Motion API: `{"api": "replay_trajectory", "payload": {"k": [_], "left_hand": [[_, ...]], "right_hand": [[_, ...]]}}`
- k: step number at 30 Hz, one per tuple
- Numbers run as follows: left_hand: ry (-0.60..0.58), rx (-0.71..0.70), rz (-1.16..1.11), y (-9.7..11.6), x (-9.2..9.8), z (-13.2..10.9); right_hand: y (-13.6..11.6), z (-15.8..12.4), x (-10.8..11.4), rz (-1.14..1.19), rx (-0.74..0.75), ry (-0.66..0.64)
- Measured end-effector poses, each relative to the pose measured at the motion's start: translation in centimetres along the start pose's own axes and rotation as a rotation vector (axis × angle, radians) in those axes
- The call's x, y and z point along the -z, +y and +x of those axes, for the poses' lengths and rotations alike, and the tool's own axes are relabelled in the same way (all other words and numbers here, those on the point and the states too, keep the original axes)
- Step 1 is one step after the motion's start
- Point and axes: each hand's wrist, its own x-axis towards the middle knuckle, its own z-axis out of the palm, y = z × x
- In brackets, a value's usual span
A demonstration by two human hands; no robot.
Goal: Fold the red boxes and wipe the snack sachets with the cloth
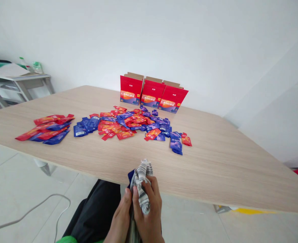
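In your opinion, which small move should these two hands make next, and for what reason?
Probably rub the striped cloth gently along what looks like a blue packet. The left hand and right hand are both closed around the cloth bundle, and the packet's edge sticks out beside it, so wiping seems possible without a new grip.

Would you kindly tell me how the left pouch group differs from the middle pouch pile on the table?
The left group is small; the middle pile is much larger. The left group lies in overlapping layers, mostly facing one way; the middle pile is jumbled and spread out. Both mix red and blue.
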Motion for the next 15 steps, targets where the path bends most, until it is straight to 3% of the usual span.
{"api": "replay_trajectory", "payload": {"k": [3, 5, 7, 11, 14, 15], "left_hand": [[-0.007, -0.055, -0.087, 3.8, -1.0, 1.8], [0.027, -0.132, -0.15, 7.8, -1.0, 3.8], [0.134, -0.176, -0.187, 12.4, -0.3, 6.2], [0.277, -0.428, -0.149, 22.0, 3.7, 11.8], [0.351, -0.506, 0.044, 28.8, 8.2, 17.0], [0.435, -0.533, 0.111, 30.8, 9.9, 18.9]], "right_hand": [[0.8, -0.5, -0.3, -0.009, -0.035, -0.135], [1.6, -0.7, -0.5, -0.024, -0.027, -0.219], [2.4, -0.8, -0.3, -0.026, -0.004, -0.265], [4.2, -0.4, 0.9, 0.041, 0.001, -0.195], [5.6, 0.2, 1.9, 0.054, -0.03, -0.096], [6.2, 0.4, 2.3, 0.044, -0.041, -0.068]]}}
